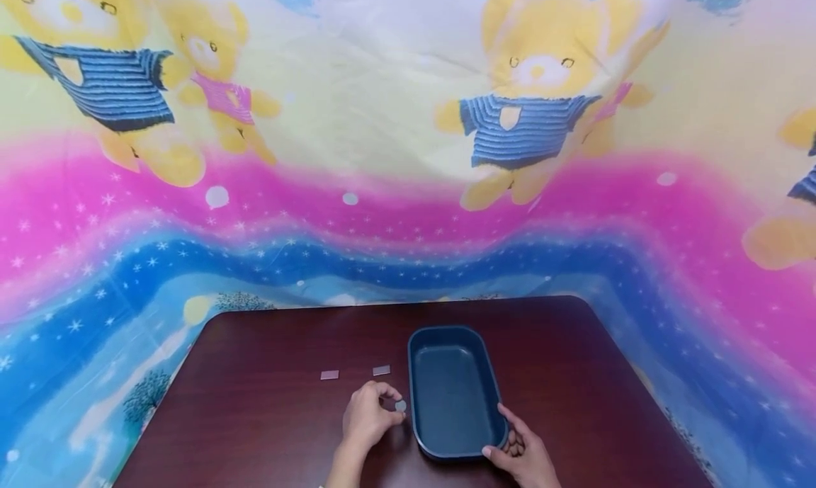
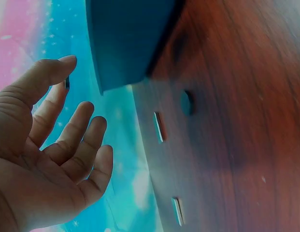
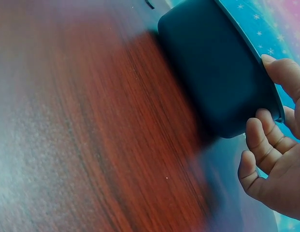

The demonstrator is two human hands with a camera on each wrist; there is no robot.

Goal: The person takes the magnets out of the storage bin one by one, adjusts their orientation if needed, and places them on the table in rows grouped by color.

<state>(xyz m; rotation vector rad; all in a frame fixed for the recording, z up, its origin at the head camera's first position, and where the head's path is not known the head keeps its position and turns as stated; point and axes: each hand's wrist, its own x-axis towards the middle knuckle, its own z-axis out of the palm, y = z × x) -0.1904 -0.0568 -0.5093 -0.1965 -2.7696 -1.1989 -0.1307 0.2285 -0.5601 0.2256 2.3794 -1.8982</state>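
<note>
My left hand (image 1: 370,413) pinches a small thin piece (image 2: 67,82) between thumb and index fingertip, while its other fingers stay loosely bent. From the head view, a pale round disc (image 1: 400,406) shows between those fingertips. A dark round disc (image 2: 187,102) lies on the table in the left wrist view; I cannot tell whether it is that pale one. Just left of the deep blue-grey rectangular tray (image 1: 452,445) is the left hand. At the tray's near right corner, my right hand (image 1: 525,452) grips the rim and side wall. The tray holds nothing visible.
Two small flat rectangular pieces, a pinkish one (image 1: 329,375) and a greyish one (image 1: 381,370), lie on the dark brown wooden table (image 1: 268,403) beyond the left hand. A bear-printed cloth (image 1: 395,120) hangs behind the table and along its sides.
</note>
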